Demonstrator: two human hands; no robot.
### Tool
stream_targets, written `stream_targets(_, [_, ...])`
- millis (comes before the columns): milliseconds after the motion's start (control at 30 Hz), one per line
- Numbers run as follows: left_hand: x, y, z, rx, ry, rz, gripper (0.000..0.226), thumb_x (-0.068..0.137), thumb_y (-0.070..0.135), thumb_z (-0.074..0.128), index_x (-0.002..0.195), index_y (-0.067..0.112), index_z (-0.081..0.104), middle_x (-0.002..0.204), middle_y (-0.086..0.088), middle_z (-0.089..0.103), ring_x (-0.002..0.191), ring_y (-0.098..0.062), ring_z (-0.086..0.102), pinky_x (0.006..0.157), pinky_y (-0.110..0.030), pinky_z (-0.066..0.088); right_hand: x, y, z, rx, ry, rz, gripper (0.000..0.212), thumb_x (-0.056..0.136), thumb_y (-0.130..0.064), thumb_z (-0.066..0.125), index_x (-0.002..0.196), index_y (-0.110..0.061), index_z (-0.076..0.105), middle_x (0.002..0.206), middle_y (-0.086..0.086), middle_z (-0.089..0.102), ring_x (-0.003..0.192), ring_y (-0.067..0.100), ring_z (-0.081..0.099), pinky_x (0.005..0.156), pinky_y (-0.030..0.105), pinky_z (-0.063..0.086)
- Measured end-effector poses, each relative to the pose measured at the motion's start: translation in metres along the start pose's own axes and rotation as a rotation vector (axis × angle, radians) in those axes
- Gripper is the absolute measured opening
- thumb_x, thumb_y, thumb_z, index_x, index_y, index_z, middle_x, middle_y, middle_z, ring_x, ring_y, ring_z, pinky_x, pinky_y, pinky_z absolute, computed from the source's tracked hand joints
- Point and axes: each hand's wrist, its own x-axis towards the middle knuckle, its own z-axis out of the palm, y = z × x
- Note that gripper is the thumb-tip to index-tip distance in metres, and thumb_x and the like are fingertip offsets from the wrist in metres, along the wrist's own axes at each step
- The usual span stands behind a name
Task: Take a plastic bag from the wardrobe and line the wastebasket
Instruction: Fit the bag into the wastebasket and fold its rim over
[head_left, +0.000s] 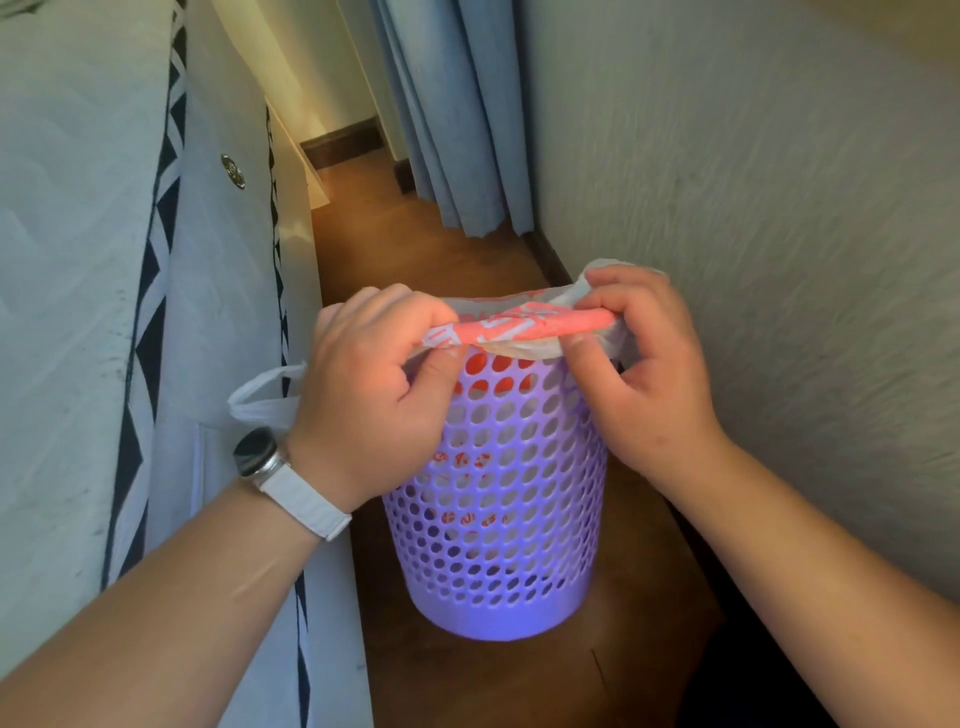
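Observation:
A lilac perforated wastebasket stands on the wooden floor between a bed and a wall. A white plastic bag with red print hangs inside it, and red shows through the holes. The bag's near edge is stretched across the top of the basket. My left hand pinches that edge at the basket's left side. My right hand pinches it at the right side. One white bag handle loops out behind my left wrist, which wears a white-strapped watch.
A mattress and bed frame run along the left. A textured wall with a dark skirting board closes the right. Blue curtains hang at the far end of the narrow wooden floor.

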Motion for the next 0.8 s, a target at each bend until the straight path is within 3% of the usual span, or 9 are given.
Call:
stream_targets(100, [0.000, 0.000, -0.001, -0.042, -0.001, 0.028, 0.018, 0.087, 0.026, 0.052, 0.084, 0.012, 0.063, 0.080, 0.004, 0.054, 0.076, -0.022, 0.053, 0.072, -0.049, 0.044, -0.001, -0.006, 0.003, 0.000, 0.052, -0.009, 0.019, 0.088, -0.020, 0.057, 0.087, -0.001, 0.060, 0.098, -0.001, 0.055, 0.098, 0.020, 0.055, 0.086, 0.044, 0.045])
stream_targets(233, [-0.004, 0.011, 0.004, 0.070, -0.057, 0.100, 0.033, 0.087, 0.038, 0.056, 0.108, 0.015, 0.067, 0.102, -0.003, 0.063, 0.097, -0.025, 0.060, 0.086, -0.046, 0.042, -0.006, -0.014, 0.010, -0.096, 0.081, -0.016, 0.020, 0.086, -0.022, 0.061, 0.084, -0.003, 0.060, 0.091, 0.001, 0.057, 0.089, 0.027, 0.057, 0.078, 0.051, 0.045])
stream_targets(400, [-0.007, 0.017, 0.009, 0.133, -0.072, 0.090, 0.025, 0.093, 0.033, 0.050, 0.103, 0.017, 0.067, 0.087, 0.000, 0.062, 0.083, -0.025, 0.059, 0.078, -0.040, 0.039, -0.010, -0.028, 0.016, -0.173, 0.067, -0.041, 0.021, 0.083, -0.028, 0.064, 0.084, -0.007, 0.061, 0.087, 0.006, 0.061, 0.087, 0.028, 0.058, 0.077, 0.048, 0.043])
stream_targets(533, [-0.006, 0.010, 0.007, 0.169, -0.085, 0.096, 0.024, 0.094, 0.034, 0.047, 0.089, 0.018, 0.063, 0.078, 0.001, 0.056, 0.076, -0.026, 0.055, 0.069, -0.045, 0.038, -0.011, -0.032, 0.015, -0.125, 0.013, -0.050, 0.025, 0.083, -0.030, 0.062, 0.092, -0.007, 0.062, 0.094, 0.005, 0.063, 0.095, 0.027, 0.060, 0.083, 0.051, 0.044])
stream_targets(667, [-0.003, 0.003, 0.002, 0.181, -0.055, 0.086, 0.026, 0.092, 0.034, 0.047, 0.079, 0.016, 0.060, 0.072, 0.002, 0.051, 0.071, -0.026, 0.051, 0.067, -0.043, 0.036, -0.006, -0.017, 0.000, -0.175, -0.031, -0.138, 0.036, 0.082, -0.032, 0.063, 0.105, -0.003, 0.065, 0.114, 0.011, 0.062, 0.108, 0.027, 0.058, 0.097, 0.054, 0.040])
stream_targets(800, [-0.001, 0.000, 0.000, 0.193, -0.022, 0.099, 0.025, 0.090, 0.031, 0.049, 0.075, 0.014, 0.057, 0.070, 0.007, 0.041, 0.068, -0.026, 0.048, 0.066, -0.034, 0.027, 0.002, 0.001, -0.006, -0.095, -0.122, -0.073, 0.045, 0.084, -0.034, 0.063, 0.115, -0.002, 0.063, 0.130, 0.012, 0.054, 0.124, 0.025, 0.050, 0.108, 0.041, 0.038])
